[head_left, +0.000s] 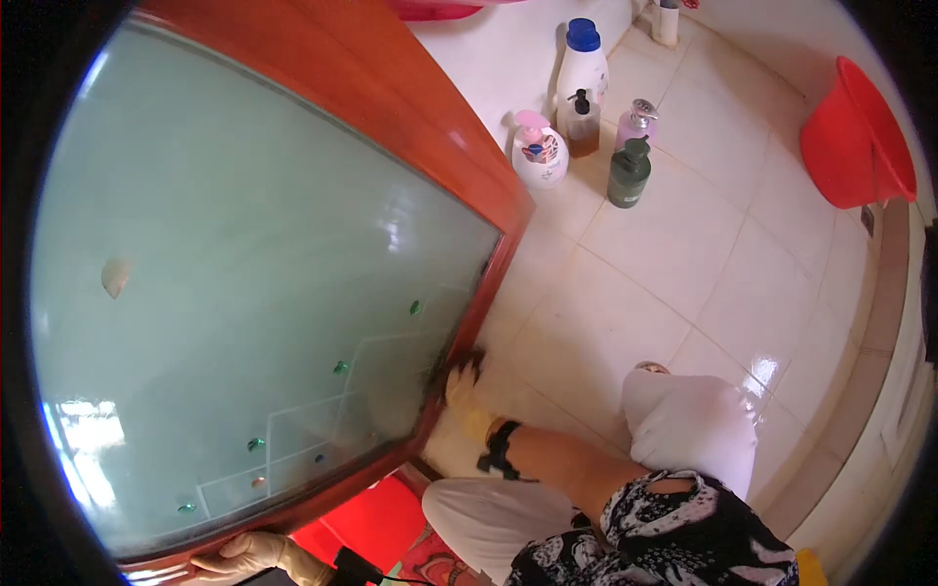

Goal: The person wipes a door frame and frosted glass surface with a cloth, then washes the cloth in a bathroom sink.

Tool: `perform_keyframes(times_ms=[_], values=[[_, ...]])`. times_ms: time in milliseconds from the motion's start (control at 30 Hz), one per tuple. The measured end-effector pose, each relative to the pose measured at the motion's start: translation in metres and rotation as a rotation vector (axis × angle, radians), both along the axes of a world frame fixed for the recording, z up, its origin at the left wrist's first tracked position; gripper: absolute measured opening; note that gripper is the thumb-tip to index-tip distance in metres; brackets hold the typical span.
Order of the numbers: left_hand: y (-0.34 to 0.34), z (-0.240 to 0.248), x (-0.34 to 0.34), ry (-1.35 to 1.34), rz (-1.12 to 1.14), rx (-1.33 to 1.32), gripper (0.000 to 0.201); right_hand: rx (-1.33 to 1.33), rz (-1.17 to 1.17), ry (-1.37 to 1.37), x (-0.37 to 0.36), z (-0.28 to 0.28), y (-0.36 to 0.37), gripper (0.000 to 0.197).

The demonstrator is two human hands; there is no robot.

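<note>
A wooden door [342, 78] with a reddish-brown frame and a frosted glass pane [244, 254] fills the left side. My left hand [244, 557], in a pale glove, is closed on the frame's lower edge at the bottom left. My right hand [465, 396], also in a pale glove, is at the frame's right side, near the glass corner. Something dark shows at its fingers, too small and shadowed to name. A black strap [500, 451] circles my right wrist. Small green shapes and a pale shell shape mark the glass.
Several pump bottles stand on the tiled floor [645, 264] beyond the door, among them a dark green one [629, 174] and a white one with a pink pump [540, 151]. Behind them is a blue-capped bottle [583, 63]. A red bucket [850, 142] is at the far right.
</note>
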State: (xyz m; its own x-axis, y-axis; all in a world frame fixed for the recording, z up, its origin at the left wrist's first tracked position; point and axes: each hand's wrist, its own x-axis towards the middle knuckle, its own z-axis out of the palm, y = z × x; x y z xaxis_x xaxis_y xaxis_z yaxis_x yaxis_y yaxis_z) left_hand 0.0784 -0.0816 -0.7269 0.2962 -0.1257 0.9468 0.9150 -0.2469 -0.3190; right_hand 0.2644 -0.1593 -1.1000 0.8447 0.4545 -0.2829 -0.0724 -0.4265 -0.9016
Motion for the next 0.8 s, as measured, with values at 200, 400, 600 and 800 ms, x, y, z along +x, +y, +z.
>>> perform_keyframes(times_ms=[200, 400, 600, 800], values=[[0.002, -0.012, 0.015, -0.108, -0.154, -0.131, 0.045, 0.031, -0.135, -0.244, 0.035, -0.036, 0.023, 0.053], [0.003, -0.003, 0.014, 0.005, 0.032, 0.014, 0.036, 0.624, -0.407, 0.261, 0.18, 0.02, 0.046, 0.057], [0.008, 0.0, 0.014, -0.083, -0.009, -0.08, 0.049, -0.293, 0.024, -0.237, 0.019, -0.031, 0.032, 0.055], [0.006, -0.007, -0.003, -0.03, 0.05, -0.017, 0.05, -0.56, 0.908, -0.366, -0.125, 0.081, 0.006, 0.052]])
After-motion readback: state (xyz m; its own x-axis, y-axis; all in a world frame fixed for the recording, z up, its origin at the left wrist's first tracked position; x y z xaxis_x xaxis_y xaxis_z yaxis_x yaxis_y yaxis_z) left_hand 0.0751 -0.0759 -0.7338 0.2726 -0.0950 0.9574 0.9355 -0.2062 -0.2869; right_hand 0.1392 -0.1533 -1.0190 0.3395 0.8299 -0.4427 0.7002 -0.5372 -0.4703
